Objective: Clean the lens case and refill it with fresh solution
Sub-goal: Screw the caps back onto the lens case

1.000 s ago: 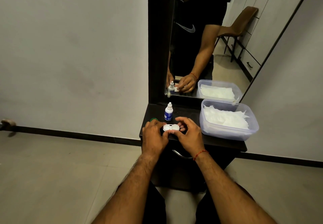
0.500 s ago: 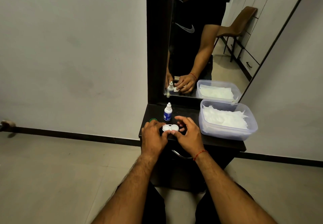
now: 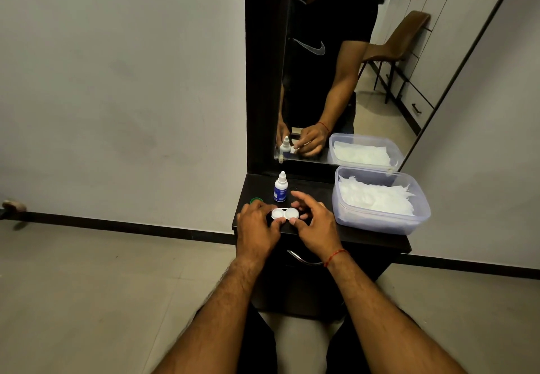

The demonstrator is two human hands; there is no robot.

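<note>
A white two-well lens case (image 3: 285, 214) lies on the dark dresser top (image 3: 365, 236), both wells uncovered. My left hand (image 3: 257, 224) pinches its left end between thumb and fingers. My right hand (image 3: 314, 224) holds its right end, thumb at the near rim and fingers curled over the far side. A small solution bottle (image 3: 280, 188) with a white cap and blue label stands upright just behind the case. A green cap (image 3: 256, 200) lies on the top beside my left hand, partly hidden by it.
A clear plastic tub (image 3: 380, 222) of white tissues sits on the right part of the dresser. A mirror (image 3: 336, 67) rises behind, reflecting my arms and a chair. A drawer handle (image 3: 304, 259) is below the front edge. Wall is at the left and right.
Both hands stay on the case in the same place. The fingers of my right hand have shifted slightly over its right well.
</note>
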